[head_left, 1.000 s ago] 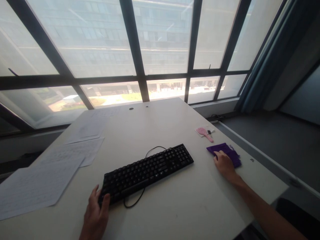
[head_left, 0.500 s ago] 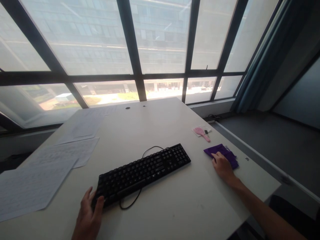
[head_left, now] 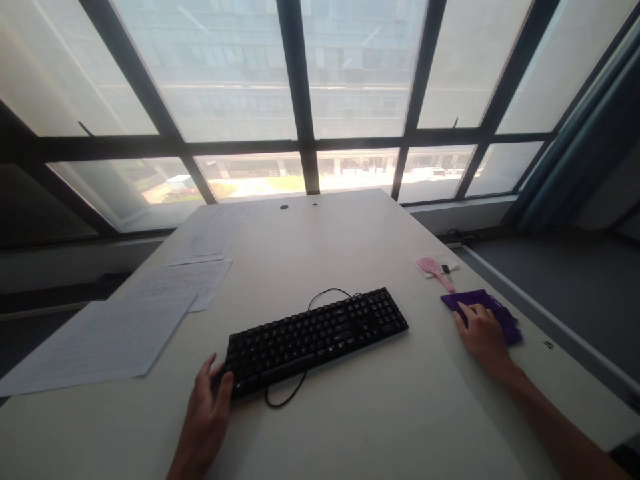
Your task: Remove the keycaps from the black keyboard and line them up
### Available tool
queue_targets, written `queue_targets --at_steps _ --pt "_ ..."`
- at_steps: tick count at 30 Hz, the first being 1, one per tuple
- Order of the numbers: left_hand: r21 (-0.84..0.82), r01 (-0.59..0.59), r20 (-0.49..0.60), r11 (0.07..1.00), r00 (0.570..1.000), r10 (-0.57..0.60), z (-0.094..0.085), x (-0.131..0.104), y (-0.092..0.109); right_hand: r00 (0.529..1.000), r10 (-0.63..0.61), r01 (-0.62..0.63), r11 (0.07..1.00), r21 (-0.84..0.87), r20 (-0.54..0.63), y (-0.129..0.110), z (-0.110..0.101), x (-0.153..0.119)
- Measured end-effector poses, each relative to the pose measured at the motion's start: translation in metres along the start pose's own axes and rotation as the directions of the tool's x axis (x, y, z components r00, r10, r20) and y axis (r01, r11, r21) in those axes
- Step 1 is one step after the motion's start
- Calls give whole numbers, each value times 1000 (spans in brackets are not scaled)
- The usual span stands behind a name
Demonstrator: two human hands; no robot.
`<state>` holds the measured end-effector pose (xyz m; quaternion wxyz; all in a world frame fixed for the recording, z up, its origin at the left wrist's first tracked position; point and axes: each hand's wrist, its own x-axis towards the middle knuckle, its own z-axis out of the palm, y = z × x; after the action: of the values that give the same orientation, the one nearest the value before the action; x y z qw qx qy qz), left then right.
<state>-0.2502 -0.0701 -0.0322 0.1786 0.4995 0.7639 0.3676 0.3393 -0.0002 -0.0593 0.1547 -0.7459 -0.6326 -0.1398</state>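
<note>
Left hand (head_left: 213,393) grips black ridged keyboard (head_left: 320,340) by its left end. Right hand (head_left: 483,333) rests on soft purple cloth (head_left: 505,321), probably fabric; its grip: can't tell.

Ahead of you, daylight fills dark-framed windows (head_left: 309,143) (hazy at the top); a blue curtain (head_left: 565,157) hangs at upper right.

Matt black plastic keyboard (head_left: 320,337); soft purple cloth (head_left: 487,310); smooth white tabletop (head_left: 345,253).
</note>
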Motion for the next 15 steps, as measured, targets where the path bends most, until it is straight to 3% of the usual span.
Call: queue_targets --at_steps 5,12,15 --pt "65 -36 -12 997 999 37 2 2 -6 997 -5 12 996 84 -75 -18 -3 16" --pt "116 -108 19 987 994 106 4 9 -24 998 -54 52 978 203 6 -32 -6 24" --pt "142 -129 18 981 992 128 5 14 -29 1000 -23 22 983 181 1 -29 -6 40"
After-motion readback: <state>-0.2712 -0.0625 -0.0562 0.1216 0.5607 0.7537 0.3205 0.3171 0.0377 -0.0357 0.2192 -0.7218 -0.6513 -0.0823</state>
